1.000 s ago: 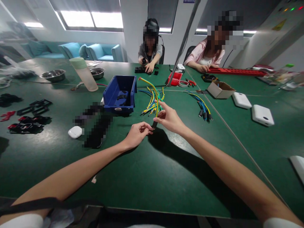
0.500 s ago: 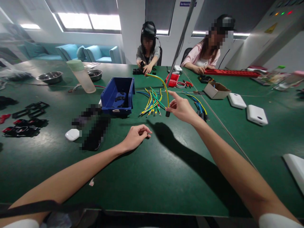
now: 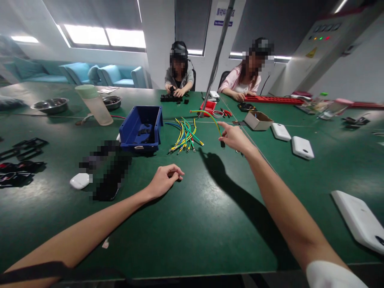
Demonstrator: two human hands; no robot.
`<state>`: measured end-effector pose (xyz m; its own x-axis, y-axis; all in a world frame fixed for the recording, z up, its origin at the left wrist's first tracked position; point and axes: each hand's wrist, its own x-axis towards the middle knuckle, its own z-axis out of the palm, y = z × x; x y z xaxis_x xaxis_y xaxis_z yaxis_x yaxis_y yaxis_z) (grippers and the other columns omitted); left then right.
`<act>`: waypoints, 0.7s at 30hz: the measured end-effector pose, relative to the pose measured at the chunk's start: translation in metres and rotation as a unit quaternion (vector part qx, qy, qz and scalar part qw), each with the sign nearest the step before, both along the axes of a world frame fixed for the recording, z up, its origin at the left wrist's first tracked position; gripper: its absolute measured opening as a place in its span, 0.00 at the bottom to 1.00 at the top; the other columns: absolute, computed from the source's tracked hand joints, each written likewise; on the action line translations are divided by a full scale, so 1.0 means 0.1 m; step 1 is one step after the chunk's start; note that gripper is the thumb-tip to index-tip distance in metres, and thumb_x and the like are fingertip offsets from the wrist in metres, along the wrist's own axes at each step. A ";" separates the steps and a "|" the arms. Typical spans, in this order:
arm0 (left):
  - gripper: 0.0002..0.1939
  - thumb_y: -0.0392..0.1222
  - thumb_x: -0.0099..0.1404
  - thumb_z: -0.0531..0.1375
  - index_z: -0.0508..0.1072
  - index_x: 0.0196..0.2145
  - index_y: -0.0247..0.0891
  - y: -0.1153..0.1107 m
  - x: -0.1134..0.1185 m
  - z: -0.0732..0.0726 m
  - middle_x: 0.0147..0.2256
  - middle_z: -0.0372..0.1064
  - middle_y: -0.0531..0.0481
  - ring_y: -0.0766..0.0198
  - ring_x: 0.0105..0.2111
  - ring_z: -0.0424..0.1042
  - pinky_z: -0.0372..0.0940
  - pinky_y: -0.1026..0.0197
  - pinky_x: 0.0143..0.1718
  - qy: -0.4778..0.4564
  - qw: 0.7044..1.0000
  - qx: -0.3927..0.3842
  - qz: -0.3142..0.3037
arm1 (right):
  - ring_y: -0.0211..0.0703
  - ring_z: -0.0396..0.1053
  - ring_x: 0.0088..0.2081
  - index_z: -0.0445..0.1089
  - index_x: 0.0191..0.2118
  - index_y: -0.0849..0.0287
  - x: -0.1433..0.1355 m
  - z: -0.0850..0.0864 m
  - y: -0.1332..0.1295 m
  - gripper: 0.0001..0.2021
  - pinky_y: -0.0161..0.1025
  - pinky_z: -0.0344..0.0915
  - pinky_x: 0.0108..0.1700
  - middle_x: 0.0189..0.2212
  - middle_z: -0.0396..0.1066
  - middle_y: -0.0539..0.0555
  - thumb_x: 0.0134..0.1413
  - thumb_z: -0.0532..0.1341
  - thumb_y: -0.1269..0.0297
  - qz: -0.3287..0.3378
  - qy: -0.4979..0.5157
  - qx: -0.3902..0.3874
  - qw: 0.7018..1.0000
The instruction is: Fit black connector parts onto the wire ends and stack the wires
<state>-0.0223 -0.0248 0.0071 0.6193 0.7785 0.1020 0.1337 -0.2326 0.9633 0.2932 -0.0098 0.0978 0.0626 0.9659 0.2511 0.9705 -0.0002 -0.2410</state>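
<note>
Just below the frame's centre, the person's left hand (image 3: 165, 180) is at the green table (image 3: 192, 232), fingers curled narrow; whether they hold anything cannot be told. Right of centre, the right hand (image 3: 236, 138) pinches a yellow-green wire (image 3: 214, 119) near its black end (image 3: 222, 144), the wire arching up and leftward. Near centre lie loose coloured wires (image 3: 186, 136), beside a blue bin (image 3: 127, 131). A co-worker (image 3: 187, 77) sits at upper centre.

right of centre, the right hand (image 3: 235, 138) hides part of the cable (image 3: 213, 117) it pinches. lower right, a white device (image 3: 357, 220) runs off the frame. left, pixelation obscures a dark object (image 3: 109, 182). upper middle, a pole (image 3: 220, 44) covers part of a sign (image 3: 221, 12).
</note>
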 end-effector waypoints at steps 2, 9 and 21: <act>0.08 0.37 0.62 0.55 0.74 0.33 0.34 0.00 0.00 0.00 0.33 0.74 0.46 0.62 0.33 0.75 0.69 0.61 0.37 0.005 1.000 0.006 0.002 | 0.51 0.72 0.37 0.58 0.62 0.57 0.10 0.01 0.00 0.33 0.40 0.65 0.40 0.31 0.75 0.55 0.48 0.65 0.72 -0.010 -0.011 -0.003 1.000; 0.08 0.37 0.62 0.55 0.75 0.33 0.35 0.00 0.00 0.01 0.31 0.74 0.47 0.63 0.32 0.75 0.68 0.62 0.36 0.012 1.000 0.020 0.000 | 0.50 0.72 0.37 0.57 0.63 0.57 0.35 0.00 0.01 0.33 0.40 0.65 0.40 0.33 0.74 0.56 0.49 0.64 0.71 -0.064 -0.036 -0.012 0.997; 0.08 0.37 0.61 0.56 0.75 0.33 0.35 0.00 0.00 0.01 0.30 0.74 0.47 0.63 0.32 0.74 0.68 0.62 0.36 0.014 1.000 0.015 -0.003 | 0.55 0.70 0.42 0.60 0.61 0.56 0.68 -0.07 -0.01 0.31 0.44 0.65 0.43 0.38 0.74 0.57 0.49 0.64 0.68 -0.141 -0.059 -0.022 0.988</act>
<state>-0.0222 -0.0250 0.0079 0.6273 0.7714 0.1074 0.1584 -0.2614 0.9521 0.3607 -0.0104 0.0911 0.3037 0.9244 0.2309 0.9517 -0.2827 -0.1200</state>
